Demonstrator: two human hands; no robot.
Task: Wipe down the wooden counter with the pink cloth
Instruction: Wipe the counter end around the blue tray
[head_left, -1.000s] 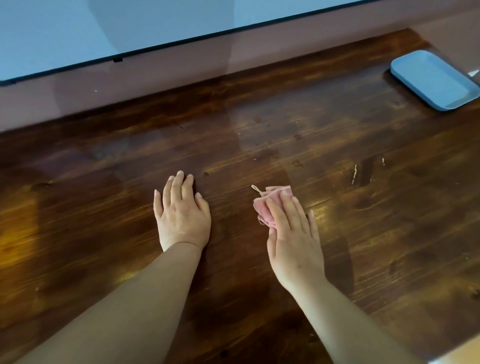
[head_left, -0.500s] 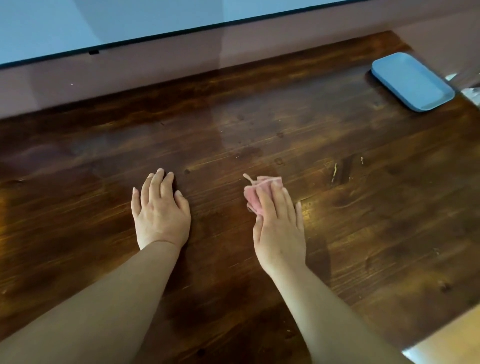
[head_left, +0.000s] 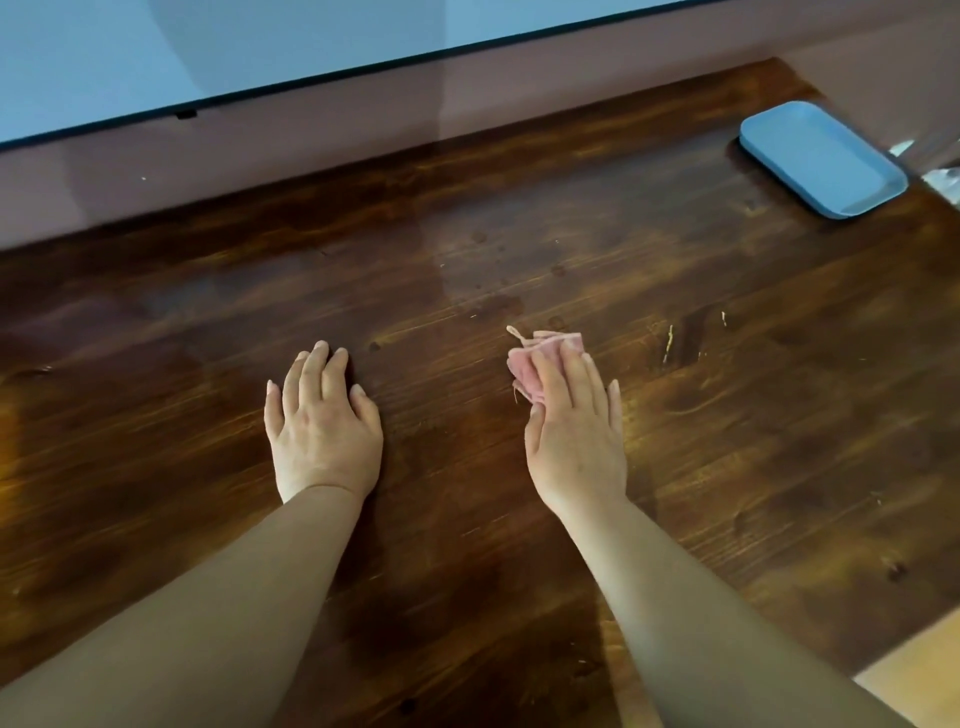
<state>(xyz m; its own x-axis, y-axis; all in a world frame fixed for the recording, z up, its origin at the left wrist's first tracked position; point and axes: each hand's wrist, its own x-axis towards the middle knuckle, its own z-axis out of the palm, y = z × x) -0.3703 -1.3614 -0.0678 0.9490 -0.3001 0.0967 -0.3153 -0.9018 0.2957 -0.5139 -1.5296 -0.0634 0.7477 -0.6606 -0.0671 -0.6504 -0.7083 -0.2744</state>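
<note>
While the left hand (head_left: 323, 422) rests flat, fingers together, the right hand (head_left: 574, 431) presses straight fingers on the pink cloth (head_left: 531, 364); steady overlapping strokes across the wooden counter (head_left: 727, 415) would suit.

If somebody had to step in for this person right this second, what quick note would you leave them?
Left hand: flat on the dark wooden counter, fingers straight, holding nothing.
Right hand: straight fingers pressing the small crumpled pink cloth onto the counter, mid-wipe.
Blue rectangular plastic tray sits at the far right corner, apart from the hands.
Done: cannot tell how much is wiped; the wood shows no clear wiped patch.
Left: pale crumbs lie just right of the cloth, and small spots beyond it. Sweeping right, then forward, looks sensible.
</note>
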